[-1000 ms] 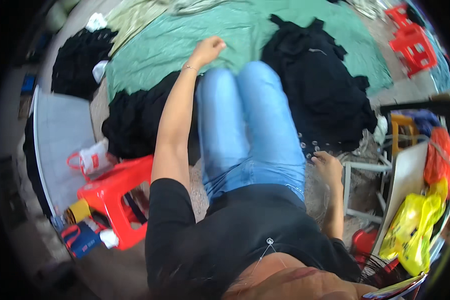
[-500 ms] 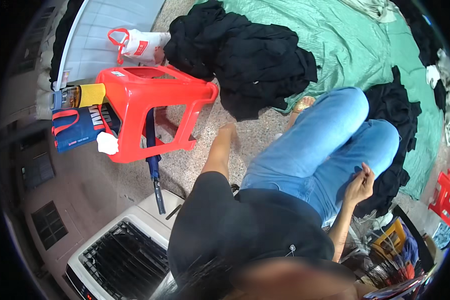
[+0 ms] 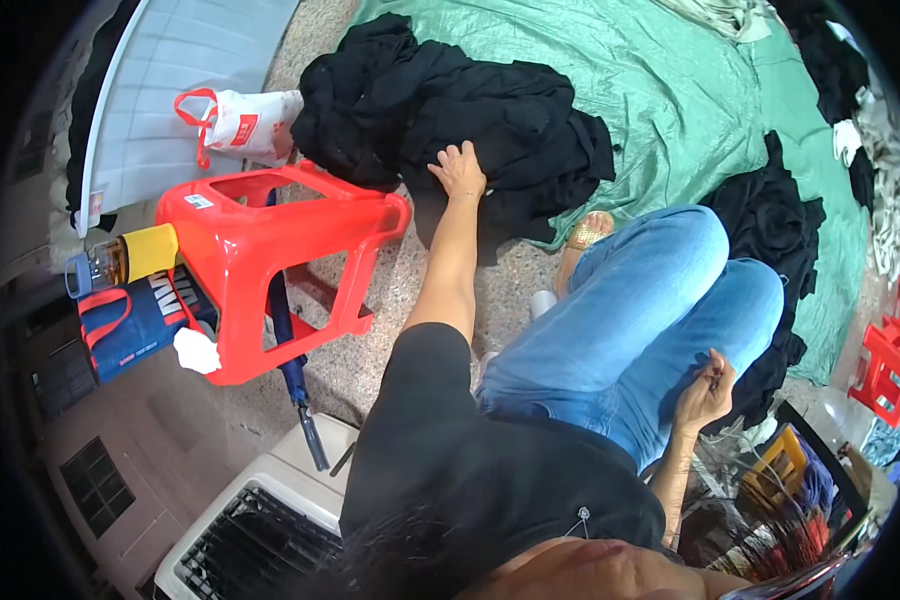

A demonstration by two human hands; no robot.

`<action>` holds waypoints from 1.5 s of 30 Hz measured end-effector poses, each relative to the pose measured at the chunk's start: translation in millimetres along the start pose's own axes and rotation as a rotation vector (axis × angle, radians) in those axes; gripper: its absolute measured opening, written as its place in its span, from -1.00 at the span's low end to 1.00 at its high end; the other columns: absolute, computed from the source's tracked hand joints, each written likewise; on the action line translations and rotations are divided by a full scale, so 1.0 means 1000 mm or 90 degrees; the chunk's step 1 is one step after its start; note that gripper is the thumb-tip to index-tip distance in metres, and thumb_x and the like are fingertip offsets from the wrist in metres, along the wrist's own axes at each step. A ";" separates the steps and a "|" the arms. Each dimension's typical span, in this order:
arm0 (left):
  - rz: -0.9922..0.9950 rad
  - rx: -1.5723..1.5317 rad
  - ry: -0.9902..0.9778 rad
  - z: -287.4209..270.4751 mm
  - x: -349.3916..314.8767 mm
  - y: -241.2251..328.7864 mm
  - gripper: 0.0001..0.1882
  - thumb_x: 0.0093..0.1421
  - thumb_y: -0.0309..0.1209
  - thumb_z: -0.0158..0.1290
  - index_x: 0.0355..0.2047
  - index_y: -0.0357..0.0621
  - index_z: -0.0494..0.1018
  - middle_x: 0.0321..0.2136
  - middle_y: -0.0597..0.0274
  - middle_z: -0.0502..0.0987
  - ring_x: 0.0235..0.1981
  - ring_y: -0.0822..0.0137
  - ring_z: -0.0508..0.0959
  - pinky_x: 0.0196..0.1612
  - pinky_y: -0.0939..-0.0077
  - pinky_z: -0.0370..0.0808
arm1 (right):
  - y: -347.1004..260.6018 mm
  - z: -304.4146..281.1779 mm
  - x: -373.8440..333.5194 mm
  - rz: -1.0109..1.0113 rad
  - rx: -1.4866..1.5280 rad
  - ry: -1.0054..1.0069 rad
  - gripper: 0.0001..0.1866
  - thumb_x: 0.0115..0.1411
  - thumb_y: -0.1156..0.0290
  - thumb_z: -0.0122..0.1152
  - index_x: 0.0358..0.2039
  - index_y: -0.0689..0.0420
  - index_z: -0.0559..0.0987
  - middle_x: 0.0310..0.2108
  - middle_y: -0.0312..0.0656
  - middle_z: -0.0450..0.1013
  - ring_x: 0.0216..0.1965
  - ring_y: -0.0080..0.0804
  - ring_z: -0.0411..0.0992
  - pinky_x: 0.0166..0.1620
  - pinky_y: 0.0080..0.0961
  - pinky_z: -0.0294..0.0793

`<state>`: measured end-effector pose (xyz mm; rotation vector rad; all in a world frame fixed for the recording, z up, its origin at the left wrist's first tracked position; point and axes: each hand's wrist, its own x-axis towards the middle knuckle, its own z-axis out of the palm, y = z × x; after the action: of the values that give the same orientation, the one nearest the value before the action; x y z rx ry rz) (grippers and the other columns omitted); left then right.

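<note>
A heap of black cloth garments [image 3: 510, 110] lies on the floor in front of me, partly on a green sheet [image 3: 670, 110]. My left hand [image 3: 458, 172] reaches out to the near side of this heap, its fingers spread and flat against the cloth. Above my right thigh, my right hand [image 3: 705, 402] is closed, thumb and fingers pinched together. A small dark thing shows between them, too small to name. Another pile of black garments [image 3: 770, 225] lies beyond and beside my right knee.
To the left, a red plastic stool [image 3: 225, 265] lies tipped over, with a yellow-sleeved bottle [image 3: 150, 252], a blue bag [image 3: 135, 325] and a folded umbrella [image 3: 290, 370] around it. A white bag [image 3: 255, 122] stands behind. An air cooler [image 3: 260, 530] is near left; a second red stool [image 3: 885, 370] is far right.
My left arm has stretched forward, bringing my left hand from above the floor onto the black garments. The right hand stays by my thigh, turned slightly.
</note>
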<state>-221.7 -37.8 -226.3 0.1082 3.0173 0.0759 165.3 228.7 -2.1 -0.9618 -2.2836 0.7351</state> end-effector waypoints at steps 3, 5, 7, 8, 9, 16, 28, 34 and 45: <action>0.142 -0.014 0.026 -0.001 -0.008 0.001 -0.65 -0.15 -0.43 0.27 -0.27 -0.11 0.53 -0.11 0.08 0.41 -0.01 -0.02 0.39 0.11 -0.17 0.31 | -0.002 -0.001 0.000 -0.007 -0.020 -0.010 -0.84 0.33 0.55 0.03 -0.24 0.22 0.61 -0.57 -0.24 0.48 -0.62 -0.62 0.36 -0.50 -0.65 0.35; 0.177 -0.071 0.127 -0.015 -0.032 0.005 -0.79 -0.18 -0.47 0.19 -0.44 -0.20 0.55 -0.19 0.05 0.40 -0.05 -0.03 0.39 0.06 -0.04 0.36 | -0.002 0.000 0.002 0.000 -0.018 -0.008 -0.85 0.33 0.54 0.04 -0.24 0.21 0.61 -0.59 -0.25 0.46 -0.62 -0.62 0.35 -0.51 -0.64 0.34; 0.186 -0.169 0.107 0.002 -0.053 -0.013 -0.74 -0.12 -0.38 0.14 -0.38 -0.24 0.55 -0.25 -0.08 0.46 -0.11 -0.11 0.45 -0.02 0.12 0.45 | -0.002 0.005 0.005 -0.012 0.013 -0.004 -0.85 0.35 0.51 0.05 -0.25 0.21 0.60 -0.59 -0.25 0.46 -0.62 -0.62 0.34 -0.51 -0.65 0.32; 0.137 -0.207 0.030 -0.009 -0.066 -0.006 -0.73 -0.10 -0.36 0.13 -0.38 -0.26 0.54 -0.28 -0.11 0.51 -0.15 -0.13 0.50 -0.06 0.09 0.48 | 0.000 0.005 0.004 -0.004 0.025 0.009 -0.85 0.36 0.48 0.05 -0.25 0.21 0.60 -0.58 -0.25 0.46 -0.62 -0.62 0.34 -0.51 -0.65 0.32; 0.087 -0.245 -0.045 -0.022 -0.079 0.001 -0.72 -0.08 -0.33 0.13 -0.39 -0.28 0.54 -0.31 -0.15 0.57 -0.19 -0.15 0.54 -0.10 0.06 0.50 | 0.002 0.004 0.005 0.003 0.038 0.022 -0.84 0.37 0.46 0.05 -0.26 0.20 0.60 -0.57 -0.25 0.47 -0.62 -0.62 0.34 -0.50 -0.66 0.32; 0.165 -0.908 -0.095 -0.210 -0.172 0.055 -0.64 0.12 -0.25 0.22 -0.55 -0.36 0.48 -0.68 0.33 0.45 -0.56 0.62 0.38 -0.49 0.55 0.35 | -0.025 0.014 0.006 0.165 0.483 -0.046 -0.69 0.43 0.26 0.01 -0.13 0.28 0.54 -0.51 -0.26 0.47 -0.60 -0.75 0.26 -0.51 -0.77 0.16; 0.855 -0.743 -0.804 -0.309 -0.391 0.209 -0.26 0.24 0.15 -0.01 -0.72 -0.37 0.32 -0.68 -0.18 0.48 -0.58 0.02 0.55 -0.50 0.19 0.43 | 0.016 -0.044 0.020 0.325 0.921 -0.194 -0.43 0.43 -0.05 -0.17 -0.01 0.27 0.46 -0.11 -0.01 0.50 -0.70 -0.70 0.09 -0.63 -0.75 0.05; 0.828 -0.507 -0.585 -0.245 -0.296 0.153 -0.58 0.11 -0.11 0.19 -0.32 -0.31 0.54 -0.48 -0.12 0.59 -0.40 -0.04 0.61 -0.31 0.20 0.51 | 0.027 -0.059 -0.002 0.456 0.616 -0.238 -0.68 0.32 0.19 0.20 -0.17 0.23 0.55 -0.29 -0.13 0.59 -0.71 -0.76 0.21 -0.67 -0.74 0.08; -0.343 -0.496 0.123 -0.035 -0.092 -0.070 -0.75 0.19 -0.23 0.13 -0.36 -0.20 0.52 -0.43 0.00 0.60 -0.31 0.00 0.61 -0.16 0.12 0.49 | 0.014 -0.036 0.000 0.409 0.500 -0.133 -0.76 0.34 0.23 0.16 -0.31 0.16 0.57 -0.59 -0.25 0.53 -0.80 -0.80 0.08 -0.75 -0.74 -0.09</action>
<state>-139.4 -116.2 -184.4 -0.8016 2.8254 1.2182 195.9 246.9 13.8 -1.2303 -1.5414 1.8876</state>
